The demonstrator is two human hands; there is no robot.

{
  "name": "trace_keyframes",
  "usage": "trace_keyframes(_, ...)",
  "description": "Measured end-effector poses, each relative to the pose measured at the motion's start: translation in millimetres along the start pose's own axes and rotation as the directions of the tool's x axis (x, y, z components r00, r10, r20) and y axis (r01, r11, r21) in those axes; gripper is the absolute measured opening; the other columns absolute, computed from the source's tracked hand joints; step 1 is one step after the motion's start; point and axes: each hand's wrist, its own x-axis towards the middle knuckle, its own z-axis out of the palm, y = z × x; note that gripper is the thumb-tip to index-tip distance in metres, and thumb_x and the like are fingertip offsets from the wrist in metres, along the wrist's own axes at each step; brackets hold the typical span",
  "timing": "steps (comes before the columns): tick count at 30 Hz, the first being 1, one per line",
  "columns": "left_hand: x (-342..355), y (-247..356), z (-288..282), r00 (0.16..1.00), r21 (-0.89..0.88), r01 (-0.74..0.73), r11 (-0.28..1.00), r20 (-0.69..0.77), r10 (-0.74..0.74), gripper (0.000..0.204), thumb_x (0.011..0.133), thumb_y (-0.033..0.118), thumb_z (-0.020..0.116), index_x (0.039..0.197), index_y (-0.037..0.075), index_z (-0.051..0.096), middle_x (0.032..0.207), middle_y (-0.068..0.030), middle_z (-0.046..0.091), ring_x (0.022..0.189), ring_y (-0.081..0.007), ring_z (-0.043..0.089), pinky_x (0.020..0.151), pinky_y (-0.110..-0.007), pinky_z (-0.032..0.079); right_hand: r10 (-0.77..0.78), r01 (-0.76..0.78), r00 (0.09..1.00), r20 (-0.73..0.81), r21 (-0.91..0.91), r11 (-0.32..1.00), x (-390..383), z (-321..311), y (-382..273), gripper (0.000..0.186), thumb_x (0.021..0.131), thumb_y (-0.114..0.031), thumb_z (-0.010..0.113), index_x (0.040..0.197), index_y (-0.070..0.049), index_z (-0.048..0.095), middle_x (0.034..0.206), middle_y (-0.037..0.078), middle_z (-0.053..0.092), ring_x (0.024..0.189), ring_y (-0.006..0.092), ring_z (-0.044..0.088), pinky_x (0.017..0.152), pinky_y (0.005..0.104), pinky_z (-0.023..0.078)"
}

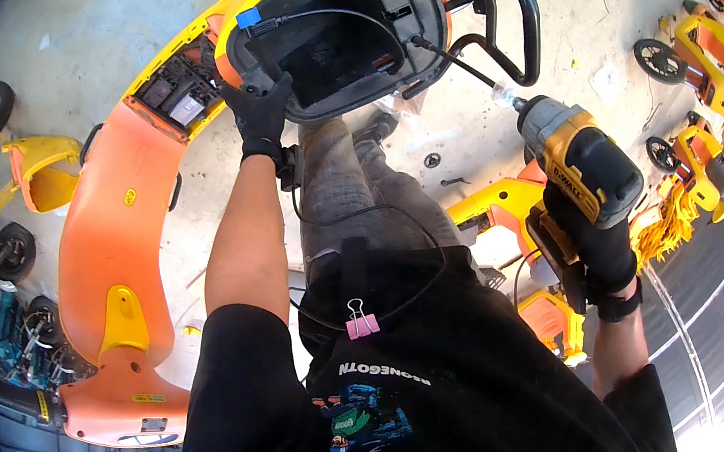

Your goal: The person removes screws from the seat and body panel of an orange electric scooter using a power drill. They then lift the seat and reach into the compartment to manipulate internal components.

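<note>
Black-gloved right hand [595, 252] holds yellow drill [579, 161]; left hand [259, 110] grips scooter body [113, 216]

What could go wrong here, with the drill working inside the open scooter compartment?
1. The long bit runs close to the black cable; it might catch or cut it.
2. The left hand grips the compartment rim, near the bit's path if it slips.
3. The right hand alone holds the drill, so it might twist.

Bright daylight from above, concrete floor [100, 40] near washed out w/ glare. My torso throws shadow btwn my legs. Compartment [334, 38] interior dark, detail lost. Fisheye bends everything at the rim; black vignette corners. Centre sharp, edges soft, slight blur.
</note>
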Motion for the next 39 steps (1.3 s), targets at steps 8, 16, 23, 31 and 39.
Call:
trace_keyframes(8,-4.3,6.2,1.4,0.999,-0.003,-0.022,1.000,-0.040,0.021,0.128,0.062,0.053,0.082,0.145,-0.011,0.009,0.149,-0.0277,0.021,0.140,-0.0363,0.023,0.115,-0.038,0.022,-0.293,0.248,0.943,-0.155,-0.260,0.933,-5.7,24.6,-1.8,0.027,0.084,-0.004,0.069,0.108,-0.004,0.058,0.098,0.005,0.061,0.089,0.0153,0.061,0.075,0.0292,0.051)
trace_keyframes(16,-5.2,8.3,2.7,1.000,-0.032,-0.009,0.999,-0.030,0.008,0.129,0.062,0.054,0.082,0.145,-0.011,0.009,0.150,-0.0277,0.019,0.141,-0.0364,0.021,0.115,-0.038,0.020,-0.305,0.316,0.948,0.088,-0.356,0.879,-1.4,11.9,3.1,0.041,0.078,-0.007,0.072,0.117,-0.003,0.058,0.108,0.014,0.063,0.100,0.0264,0.063,0.085,0.0342,0.050)
trace_keyframes(23,0.1,0.4,4.8,1.000,0.004,-0.023,1.000,-0.019,0.023,0.129,0.062,0.056,0.081,0.145,-0.011,0.008,0.151,-0.0277,0.018,0.141,-0.0362,0.022,0.115,-0.038,0.022,-0.262,0.294,0.955,0.143,-0.307,0.905,2.3,8.0,12.6,0.036,0.078,-0.004,0.068,0.113,-0.003,0.061,0.106,0.015,0.065,0.098,0.0296,0.063,0.085,0.0370,0.050)
trace_keyframes(31,-6.6,12.4,4.5,0.998,0.001,0.017,1.000,-0.057,-0.017,0.130,0.062,0.055,0.081,0.146,-0.010,0.007,0.152,-0.0274,0.018,0.142,-0.0359,0.022,0.115,-0.038,0.022,-0.321,0.407,0.912,0.254,-0.489,0.771,6.4,2.3,3.4,0.021,0.083,0.002,0.066,0.103,-0.003,0.064,0.094,0.007,0.065,0.083,0.0178,0.062,0.073,0.0280,0.051)
trace_keyframes(39,-13.9,29.4,-1.7,0.997,0.074,0.051,0.996,-0.062,-0.046,0.130,0.062,0.055,0.081,0.146,-0.010,0.007,0.152,-0.0282,0.017,0.142,-0.0361,0.022,0.115,-0.038,0.022,-0.141,0.221,0.959,0.245,-0.336,0.916,6.5,3.1,-14.6,0.025,0.083,-0.002,0.065,0.108,-0.003,0.063,0.097,0.009,0.066,0.085,0.0183,0.063,0.076,0.0286,0.051)
